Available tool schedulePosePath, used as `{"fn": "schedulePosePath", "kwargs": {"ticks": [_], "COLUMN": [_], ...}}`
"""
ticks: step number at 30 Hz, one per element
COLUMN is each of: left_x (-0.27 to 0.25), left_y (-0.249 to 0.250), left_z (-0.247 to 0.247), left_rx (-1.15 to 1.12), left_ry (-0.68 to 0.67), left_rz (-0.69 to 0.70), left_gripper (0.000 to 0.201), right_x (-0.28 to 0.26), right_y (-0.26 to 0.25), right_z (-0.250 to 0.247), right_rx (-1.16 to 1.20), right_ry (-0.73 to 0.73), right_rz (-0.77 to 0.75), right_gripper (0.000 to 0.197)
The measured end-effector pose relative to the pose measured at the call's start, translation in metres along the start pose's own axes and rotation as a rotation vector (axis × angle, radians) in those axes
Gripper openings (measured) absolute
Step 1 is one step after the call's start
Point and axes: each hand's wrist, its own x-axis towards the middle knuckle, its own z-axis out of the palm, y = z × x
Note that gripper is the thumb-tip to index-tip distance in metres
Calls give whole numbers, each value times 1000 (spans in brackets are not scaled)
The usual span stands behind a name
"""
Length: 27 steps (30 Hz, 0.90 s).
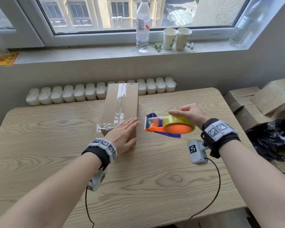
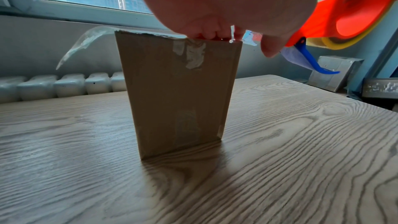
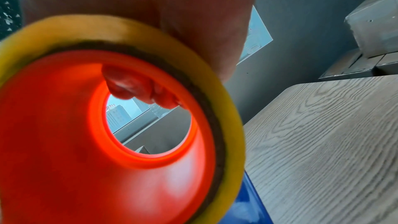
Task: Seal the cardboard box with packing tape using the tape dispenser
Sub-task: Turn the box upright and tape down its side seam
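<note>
A long brown cardboard box (image 1: 120, 106) lies on the wooden table (image 1: 138, 178), a strip of clear tape (image 1: 122, 99) running along its top seam. A loose tape end (image 1: 105, 126) sticks out past the near left corner. My left hand (image 1: 123, 134) lies flat on the box's near end, fingers straight. In the left wrist view the box (image 2: 178, 91) stands under my palm. My right hand (image 1: 189, 113) holds the orange tape dispenser (image 1: 169, 127) with its yellowish roll in the air to the right of the box, fingers curled through the core (image 3: 137, 89).
A radiator (image 1: 92, 93) runs behind the table. The windowsill carries a water bottle (image 1: 142, 25) and two paper cups (image 1: 177, 38). Stacked cardboard boxes (image 1: 262, 99) and a black bag (image 1: 273, 139) stand off the table's right edge. Wrist-camera cables (image 1: 215, 186) trail over the near table.
</note>
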Motion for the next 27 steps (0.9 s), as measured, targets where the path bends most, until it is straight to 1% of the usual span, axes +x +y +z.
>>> {"fn": "schedulePosePath", "kwargs": {"ticks": [2,4,9,13,21,23,25,27], "left_x": [0,1,1,1,2,2,2,1], "left_y": [1,2,6,11,13,13,14,14], "left_z": [0,-1,-3,-6,-8,-9,-9,-9], "left_rx": [-19,-21,4,9,34,46,39,42], "left_ry": [-1,-1,1,-6,-34,-43,-47,-56], "left_rz": [-6,-9,-20,-40,-38,-35,-33,-23], "left_gripper": [78,79,72,74,75,74,75,77], "right_x": [-2,-2,-2,2,4,3,6,10], "right_y": [-2,-3,-4,-9,-6,-8,-17,-30], "right_z": [0,1,9,13,14,14,8,3], "right_rx": [15,16,20,-7,-7,99,196,119], "right_ry": [-5,-13,-12,-1,-1,49,123,150], "right_rz": [-1,-10,-43,-73,-95,-110,-153,-173], "right_gripper": [32,38,35,41,42,39,43,45]}}
